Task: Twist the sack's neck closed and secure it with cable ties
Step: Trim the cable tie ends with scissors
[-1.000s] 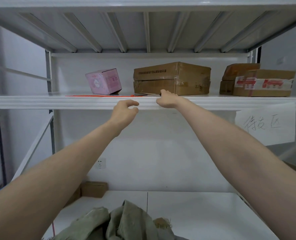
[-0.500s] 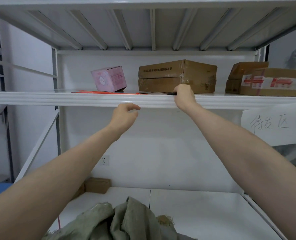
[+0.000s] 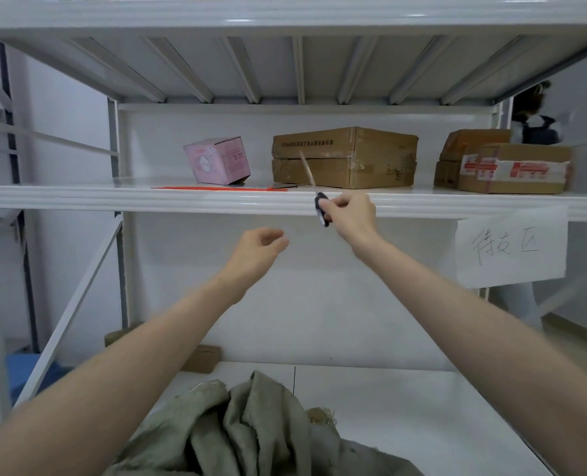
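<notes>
bare left hand (image 3: 257,250) and right hand (image 3: 352,214), both forearms bare throughout.

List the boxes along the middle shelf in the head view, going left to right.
pink box → large brown carton → carton with red-printed tape

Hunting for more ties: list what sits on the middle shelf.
A pink box, a large cardboard box, taped parcels at right, and thin red strips near the front edge. Anything behind the boxes is hidden.
</notes>
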